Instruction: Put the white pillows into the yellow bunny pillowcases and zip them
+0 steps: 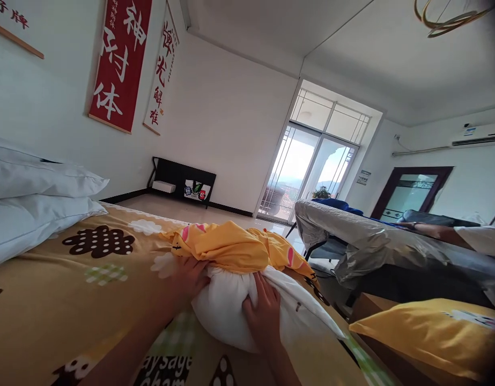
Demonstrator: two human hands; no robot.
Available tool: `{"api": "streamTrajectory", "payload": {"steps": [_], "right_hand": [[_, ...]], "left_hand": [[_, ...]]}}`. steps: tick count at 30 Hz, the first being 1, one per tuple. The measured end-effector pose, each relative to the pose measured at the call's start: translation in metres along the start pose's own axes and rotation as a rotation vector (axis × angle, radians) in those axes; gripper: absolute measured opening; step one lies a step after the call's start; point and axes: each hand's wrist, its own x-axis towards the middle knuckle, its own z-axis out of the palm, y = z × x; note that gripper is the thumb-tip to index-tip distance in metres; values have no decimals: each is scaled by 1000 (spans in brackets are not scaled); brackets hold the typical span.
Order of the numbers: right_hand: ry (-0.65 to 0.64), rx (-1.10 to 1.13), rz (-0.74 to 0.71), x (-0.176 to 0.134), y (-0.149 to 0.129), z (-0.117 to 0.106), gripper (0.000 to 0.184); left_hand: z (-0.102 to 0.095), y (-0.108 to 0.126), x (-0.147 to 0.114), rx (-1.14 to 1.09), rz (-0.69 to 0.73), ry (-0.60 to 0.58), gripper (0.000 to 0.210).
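A white pillow (227, 300) lies on the patterned bedding, its far end inside a bunched yellow pillowcase (231, 246) with pink patches. Along the case's gathered edge, my left hand (193, 279) grips the left side with curled fingers, some of them hidden under the cloth. My right hand (265, 308) is closed on the white pillow near the same edge, thumb and fingers pinching the fabric. A zipper pull (298, 306) shows on the pillow's right part, which spreads flat to the right.
Two stacked white pillows (42, 214) lie at the left. A yellow cushion (428, 332) rests on a cardboard box (370, 305) at lower right. Behind it is a plastic-covered table (363, 236), with another person's arm (436, 233) over it. A black rack (178, 179) stands by the wall.
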Motion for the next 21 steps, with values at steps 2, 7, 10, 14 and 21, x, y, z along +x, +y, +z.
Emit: {"api": "streamTrajectory", "payload": {"steps": [2,7,10,14,21], "right_hand": [[88,-25,-33,-5,-4,-2,56],[205,-155,-56,-6,-25,-15,38],[285,-70,-207,-19,-48,-17,31],[-38,-26,-412,-36,-69,2,43],[-435,-34,-264,22,-81,37,47]], "left_hand": [[-8,13,-2,39,-45,-48,41],[-19,26,-6,108,-137,-117,44],[-8,8,-9,79,-224,-20,40],[16,-23,-11,28,-263,112,31],[20,-16,-9,14,-58,531,14]]}}
